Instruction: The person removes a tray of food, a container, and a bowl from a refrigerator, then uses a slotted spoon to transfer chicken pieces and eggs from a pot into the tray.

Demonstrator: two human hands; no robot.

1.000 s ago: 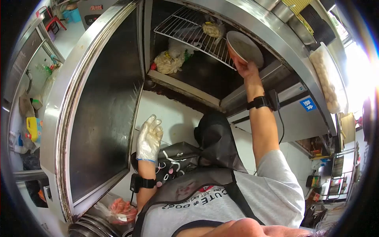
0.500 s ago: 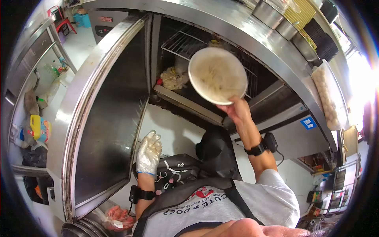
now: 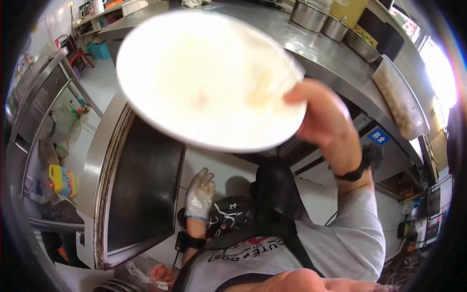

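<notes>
In the upper middle of the head view is a large white bowl (image 3: 194, 87), tilted and blurred by motion. My bare right hand (image 3: 328, 114) grips its right rim, with the thumb over the edge. Faint pale yellow patches show inside the bowl, but I cannot make out what they are. My left hand (image 3: 200, 193) wears a clear plastic glove and hangs low by the cabinet door, its fingers loosely apart and holding nothing. The open cabinet door (image 3: 146, 190) stands to the left of that hand. The bowl hides most of the cabinet's inside.
A steel counter (image 3: 262, 29) runs across the top, bearing steel pots (image 3: 309, 17), stacked dark plates (image 3: 384, 31) and a clear tub of pale round balls (image 3: 399, 100). A yellow jug (image 3: 63, 181) stands at the left. Red food in a plastic bag (image 3: 161, 273) lies bottom left.
My right hand has brought the bowl from the cabinet opening upward, left and nearer to the camera. My left hand stays low in its glove. The view has shifted a little.
</notes>
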